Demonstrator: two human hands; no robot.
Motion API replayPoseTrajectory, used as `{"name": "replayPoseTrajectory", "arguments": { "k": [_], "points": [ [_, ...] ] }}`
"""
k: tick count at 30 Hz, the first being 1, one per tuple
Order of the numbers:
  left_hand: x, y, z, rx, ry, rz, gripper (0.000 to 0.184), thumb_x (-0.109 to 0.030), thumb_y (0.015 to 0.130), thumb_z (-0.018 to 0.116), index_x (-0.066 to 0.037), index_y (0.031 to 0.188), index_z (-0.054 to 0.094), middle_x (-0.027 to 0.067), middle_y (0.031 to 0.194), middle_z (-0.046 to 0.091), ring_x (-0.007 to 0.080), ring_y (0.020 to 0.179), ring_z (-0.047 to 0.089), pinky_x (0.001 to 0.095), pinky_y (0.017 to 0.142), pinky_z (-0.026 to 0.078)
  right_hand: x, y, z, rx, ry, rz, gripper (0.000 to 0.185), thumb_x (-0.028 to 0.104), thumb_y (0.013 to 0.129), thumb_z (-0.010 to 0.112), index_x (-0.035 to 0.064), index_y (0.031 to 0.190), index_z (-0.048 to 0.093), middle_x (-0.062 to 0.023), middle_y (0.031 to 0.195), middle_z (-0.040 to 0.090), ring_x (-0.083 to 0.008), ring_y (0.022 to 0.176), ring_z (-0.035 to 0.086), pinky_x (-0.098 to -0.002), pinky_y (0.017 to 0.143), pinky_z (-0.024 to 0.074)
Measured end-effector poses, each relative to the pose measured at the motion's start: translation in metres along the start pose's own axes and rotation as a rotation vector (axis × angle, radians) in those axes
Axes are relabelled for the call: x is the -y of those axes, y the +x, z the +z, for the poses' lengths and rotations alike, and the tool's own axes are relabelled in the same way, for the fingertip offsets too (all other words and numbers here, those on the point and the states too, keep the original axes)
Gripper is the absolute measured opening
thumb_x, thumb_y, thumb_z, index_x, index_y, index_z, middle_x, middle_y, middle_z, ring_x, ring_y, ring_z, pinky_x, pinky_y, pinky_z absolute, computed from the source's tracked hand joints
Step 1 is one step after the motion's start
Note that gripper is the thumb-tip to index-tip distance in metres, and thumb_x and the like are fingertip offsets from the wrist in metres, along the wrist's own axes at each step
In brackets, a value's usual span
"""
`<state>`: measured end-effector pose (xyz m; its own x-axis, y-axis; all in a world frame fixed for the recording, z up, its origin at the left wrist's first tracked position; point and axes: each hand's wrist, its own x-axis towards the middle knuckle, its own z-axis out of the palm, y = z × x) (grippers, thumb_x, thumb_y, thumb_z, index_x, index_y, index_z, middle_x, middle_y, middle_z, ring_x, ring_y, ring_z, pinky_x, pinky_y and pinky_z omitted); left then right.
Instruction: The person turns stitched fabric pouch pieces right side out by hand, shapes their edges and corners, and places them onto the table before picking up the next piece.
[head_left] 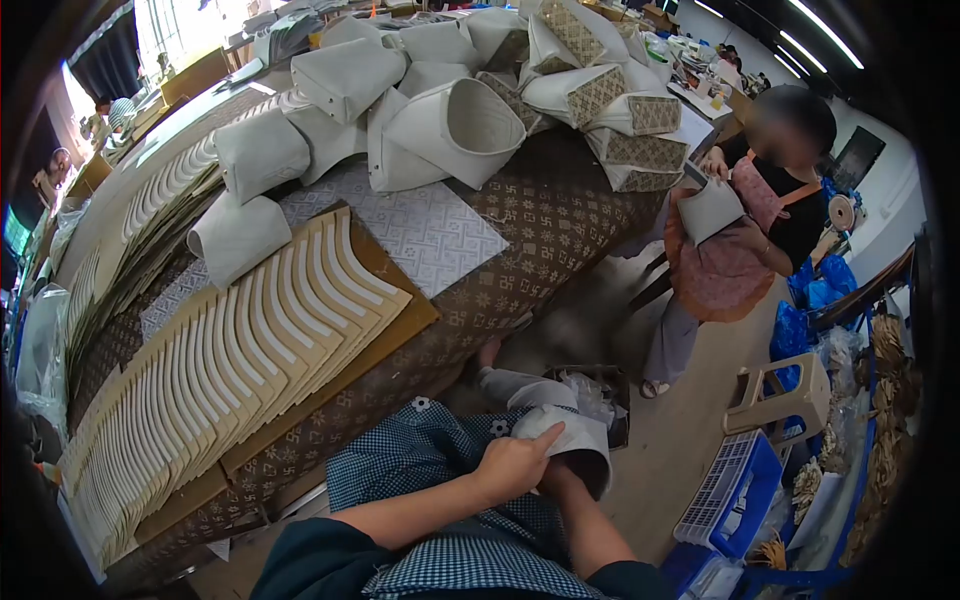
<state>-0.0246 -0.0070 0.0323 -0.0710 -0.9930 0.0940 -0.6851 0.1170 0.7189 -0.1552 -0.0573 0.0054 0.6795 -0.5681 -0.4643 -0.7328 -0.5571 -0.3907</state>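
A whitish leather-like bag body rests above my lap, its open end facing me. My right hand reaches into that opening and bears the piece from inside; its fingers are hidden. Against the outside lies my left hand, index finger stretched along the surface and the other fingers curled at the rim. Whether anything small is pinched there, I cannot make out. Beneath the bag body is my checked apron.
Similar bag bodies are heaped on the patterned tablecloth, beside rows of curved strips. At right, a co-worker holds another piece. A plastic stool, a blue crate and an open box stand on the floor.
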Motion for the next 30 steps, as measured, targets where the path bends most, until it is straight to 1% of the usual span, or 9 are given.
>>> {"name": "replayPoseTrajectory", "arguments": {
  "k": [1,4,7,9,11,17,20,26,30],
  "points": [
    [0.001,0.001,-0.002,-0.02,-0.016,0.011,0.054,-0.013,0.082,0.057,-0.007,0.135,0.049,0.0166,0.067,0.065,0.0328,0.058,0.065,0.0443,0.058,0.054,-0.001,-0.002,0.001,-0.023,0.012,0.007,0.052,0.031,0.074,0.069,0.009,0.119,0.059,-0.0162,0.126,0.058,-0.035,0.117,0.054,-0.0431,0.096,0.045],
    [-0.003,0.007,-0.008,0.049,-0.039,-0.024,0.056,-0.011,0.08,0.056,-0.007,0.136,0.049,0.0161,0.068,0.066,0.033,0.059,0.065,0.0437,0.059,0.054,-0.003,-0.008,0.008,-0.108,0.037,0.043,0.051,0.031,0.075,0.069,0.0088,0.12,0.059,-0.0161,0.126,0.058,-0.0348,0.116,0.054,-0.0429,0.096,0.045],
    [-0.012,0.004,0.011,0.037,-0.013,0.042,0.058,-0.01,0.079,0.056,-0.007,0.136,0.048,0.0162,0.068,0.066,0.0318,0.057,0.065,0.0435,0.056,0.053,0.002,-0.008,0.016,-0.199,0.054,0.065,0.051,0.031,0.075,0.069,0.0086,0.12,0.059,-0.0159,0.126,0.058,-0.0346,0.116,0.054,-0.0428,0.096,0.0451],
    [-0.028,-0.001,0.017,0.105,0.037,0.085,0.058,-0.009,0.079,0.056,-0.006,0.136,0.048,0.0164,0.068,0.066,0.0307,0.055,0.065,0.0433,0.053,0.052,0.006,-0.008,0.017,-0.23,0.065,0.067,0.051,0.031,0.075,0.069,0.0085,0.12,0.059,-0.0159,0.126,0.058,-0.0345,0.116,0.054,-0.0427,0.096,0.0451],
    [-0.032,-0.006,0.02,0.118,0.087,0.149,0.057,-0.01,0.079,0.056,-0.005,0.136,0.048,0.0161,0.065,0.065,0.0287,0.052,0.064,0.043,0.049,0.051,0.009,-0.006,0.016,-0.234,0.075,0.062,0.051,0.03,0.076,0.068,0.0084,0.12,0.058,-0.0158,0.126,0.058,-0.0343,0.116,0.054,-0.0426,0.096,0.0452],
    [-0.008,0.0,0.007,0.026,-0.013,0.044,0.054,-0.01,0.081,0.056,-0.007,0.135,0.049,0.0157,0.067,0.066,0.0315,0.056,0.065,0.0435,0.054,0.053,0.002,0.014,0.011,-0.201,0.118,0.052,0.05,0.03,0.077,0.068,0.0081,0.121,0.058,-0.0155,0.126,0.058,-0.0339,0.116,0.054,-0.0422,0.096,0.0453],
    [-0.011,0.001,0.004,0.069,-0.045,-0.03,0.054,-0.011,0.082,0.057,-0.008,0.135,0.049,0.016,0.069,0.067,0.0328,0.059,0.066,0.0436,0.056,0.054,0.004,0.022,0.009,-0.191,0.127,0.04,0.05,0.03,0.077,0.068,0.0079,0.121,0.058,-0.0154,0.126,0.058,-0.0336,0.116,0.055,-0.0421,0.096,0.0453],
    [-0.007,0.002,0.006,0.049,-0.02,0.023,0.055,-0.01,0.081,0.057,-0.008,0.135,0.049,0.0163,0.066,0.066,0.0317,0.057,0.065,0.0431,0.054,0.054,0.009,0.021,0.019,-0.24,0.161,0.038,0.05,0.029,0.078,0.067,0.0075,0.122,0.057,-0.0152,0.126,0.058,-0.0332,0.116,0.055,-0.0417,0.096,0.0454],
    [-0.019,-0.008,0.012,0.086,0.045,0.035,0.055,-0.01,0.08,0.057,-0.009,0.135,0.049,0.0148,0.063,0.064,0.0297,0.052,0.064,0.0414,0.051,0.053,0.011,0.018,0.021,-0.266,0.182,0.033,0.049,0.029,0.079,0.067,0.0073,0.122,0.057,-0.015,0.126,0.058,-0.0329,0.115,0.055,-0.0415,0.096,0.0455]
  ]
}}
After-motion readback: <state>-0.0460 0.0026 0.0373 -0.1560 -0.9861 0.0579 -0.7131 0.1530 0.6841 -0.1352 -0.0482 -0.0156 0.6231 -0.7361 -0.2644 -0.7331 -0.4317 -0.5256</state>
